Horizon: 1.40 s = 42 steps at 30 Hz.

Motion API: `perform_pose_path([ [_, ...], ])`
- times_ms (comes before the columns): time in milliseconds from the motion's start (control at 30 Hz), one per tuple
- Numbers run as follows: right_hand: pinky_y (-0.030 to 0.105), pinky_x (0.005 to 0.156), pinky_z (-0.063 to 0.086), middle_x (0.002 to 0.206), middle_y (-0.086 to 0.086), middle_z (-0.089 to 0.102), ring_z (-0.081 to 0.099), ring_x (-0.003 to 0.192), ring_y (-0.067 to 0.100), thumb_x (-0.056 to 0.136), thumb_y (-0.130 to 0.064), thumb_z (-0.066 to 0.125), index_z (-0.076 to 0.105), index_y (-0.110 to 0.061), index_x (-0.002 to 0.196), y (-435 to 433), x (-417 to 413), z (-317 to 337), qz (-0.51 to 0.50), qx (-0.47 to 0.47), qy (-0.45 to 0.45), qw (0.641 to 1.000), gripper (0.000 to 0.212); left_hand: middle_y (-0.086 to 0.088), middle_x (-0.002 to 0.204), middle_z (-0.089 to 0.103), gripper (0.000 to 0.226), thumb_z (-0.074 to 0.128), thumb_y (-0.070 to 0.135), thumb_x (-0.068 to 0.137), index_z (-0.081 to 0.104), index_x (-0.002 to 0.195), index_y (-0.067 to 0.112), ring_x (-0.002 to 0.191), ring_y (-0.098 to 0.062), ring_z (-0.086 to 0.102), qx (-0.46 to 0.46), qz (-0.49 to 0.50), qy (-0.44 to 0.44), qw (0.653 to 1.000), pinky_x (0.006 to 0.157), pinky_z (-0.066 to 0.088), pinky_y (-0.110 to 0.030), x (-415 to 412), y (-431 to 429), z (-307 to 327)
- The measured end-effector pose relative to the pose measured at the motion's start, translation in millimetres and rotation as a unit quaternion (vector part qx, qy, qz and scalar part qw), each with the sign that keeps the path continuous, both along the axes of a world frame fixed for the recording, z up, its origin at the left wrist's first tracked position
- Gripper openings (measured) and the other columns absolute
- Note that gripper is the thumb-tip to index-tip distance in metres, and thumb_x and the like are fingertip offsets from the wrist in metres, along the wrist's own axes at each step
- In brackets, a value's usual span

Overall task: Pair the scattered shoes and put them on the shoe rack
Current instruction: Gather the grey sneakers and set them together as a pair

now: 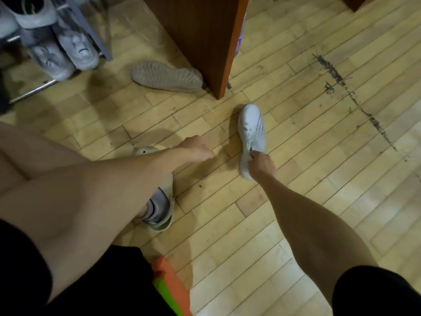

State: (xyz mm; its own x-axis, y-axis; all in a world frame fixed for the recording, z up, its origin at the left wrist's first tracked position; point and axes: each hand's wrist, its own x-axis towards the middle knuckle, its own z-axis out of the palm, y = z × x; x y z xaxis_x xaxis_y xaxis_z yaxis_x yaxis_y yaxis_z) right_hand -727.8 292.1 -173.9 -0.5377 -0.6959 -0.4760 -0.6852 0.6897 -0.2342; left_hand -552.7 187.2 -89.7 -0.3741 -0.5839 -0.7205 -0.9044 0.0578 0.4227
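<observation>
A white sneaker (251,131) with dark side stripes lies on the wooden floor, toe pointing away from me. My right hand (262,165) grips it at the collar, near the heel. My left hand (197,148) hovers over the floor to the sneaker's left, fingers curled shut, holding nothing. A beige shoe (166,76) lies sole-up beside the wooden cabinet. The shoe rack (34,87) stands at the top left, with white and grey sneakers (75,49) on it.
A brown wooden cabinet (205,42) stands on the floor behind the sneaker. My own foot in a grey clog (164,201) is below my left arm. A dark scuff line (350,96) crosses the floor at right. An orange and green object (168,286) lies near my legs.
</observation>
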Motion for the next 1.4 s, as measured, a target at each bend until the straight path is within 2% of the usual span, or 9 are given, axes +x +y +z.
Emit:
perform_pose_path([
  [133,0.039,0.082,0.055,0.110,0.007,0.064,0.062,0.095,0.027,0.088,-0.016,0.059,0.059,-0.019,0.122,23,31,0,0.083,0.054,-0.107,0.989,0.034,0.001,0.093,0.052,0.007,0.058,0.027,0.085,0.055,0.091,0.025,0.083,-0.018,0.049,0.013,0.004,0.003,1.000,0.079,0.044,-0.029,13,17,1],
  [333,0.048,0.098,0.050,0.133,0.013,0.040,0.051,0.116,0.033,0.064,-0.035,0.086,0.041,-0.009,0.133,37,34,-21,-0.229,0.032,-0.154,0.961,0.087,0.000,0.094,0.050,0.006,0.057,0.028,0.089,0.052,0.091,0.024,0.086,-0.018,0.046,0.025,0.005,0.008,1.000,0.074,0.039,-0.027,35,29,2],
  [467,0.044,0.085,0.058,0.115,0.013,0.057,0.059,0.089,0.026,0.073,-0.029,0.081,0.049,-0.002,0.123,35,30,-18,-0.281,0.069,-0.261,0.921,0.065,0.000,0.095,0.050,0.006,0.057,0.026,0.088,0.052,0.091,0.023,0.088,-0.017,0.046,0.026,0.020,0.021,0.999,0.082,0.040,-0.029,47,23,10],
  [667,0.046,0.067,0.058,0.112,0.027,0.061,0.062,0.092,0.040,0.076,-0.004,0.079,0.056,0.010,0.113,23,47,13,-0.267,0.096,-0.328,0.901,0.046,-0.001,0.091,0.053,0.007,0.059,0.023,0.084,0.054,0.089,0.022,0.084,-0.018,0.049,-0.005,0.068,0.039,0.997,0.074,0.039,-0.027,61,11,29],
  [733,0.043,0.058,0.059,0.112,0.026,0.063,0.065,0.087,0.038,0.074,-0.008,0.081,0.057,0.011,0.112,18,57,24,-0.245,0.093,-0.313,0.913,0.049,-0.001,0.090,0.053,0.006,0.059,0.023,0.084,0.054,0.087,0.023,0.083,-0.018,0.050,-0.018,0.072,0.047,0.996,0.073,0.039,-0.028,69,7,37],
  [933,0.042,0.063,0.062,0.100,0.019,0.070,0.069,0.081,0.030,0.070,-0.018,0.085,0.066,0.005,0.101,-22,88,92,-0.134,0.008,-0.288,0.948,0.043,0.001,0.090,0.053,0.005,0.059,0.026,0.083,0.057,0.087,0.024,0.084,-0.017,0.050,-0.063,0.069,0.071,0.993,0.074,0.040,-0.027,107,-10,86],
  [1167,0.044,0.075,0.059,0.105,0.006,0.066,0.065,0.091,0.025,0.072,-0.011,0.084,0.061,-0.004,0.120,-100,176,215,0.023,-0.147,-0.357,0.922,0.054,0.005,0.072,0.037,0.029,0.056,0.018,0.088,0.040,0.066,0.024,0.062,-0.007,0.035,-0.106,0.109,0.120,0.981,0.061,0.032,-0.022,185,-38,181],
  [1267,0.039,0.065,0.059,0.086,0.003,0.070,0.067,0.072,0.020,0.073,-0.009,0.082,0.067,-0.005,0.115,-132,220,260,0.111,-0.184,-0.344,0.914,0.045,0.001,0.084,0.047,0.014,0.060,0.027,0.089,0.049,0.087,0.018,0.077,-0.013,0.048,-0.134,0.203,0.152,0.958,0.062,0.038,-0.022,231,-47,215],
  [1400,0.031,0.052,0.055,0.078,0.001,0.069,0.064,0.065,0.017,0.075,-0.003,0.076,0.069,-0.004,0.113,-164,287,317,0.201,-0.208,-0.333,0.898,0.039,-0.009,0.113,0.059,0.040,0.061,0.023,0.088,0.053,0.125,0.008,0.089,-0.023,0.060,-0.070,0.350,0.276,0.892,0.079,0.052,-0.032,296,-52,245],
])
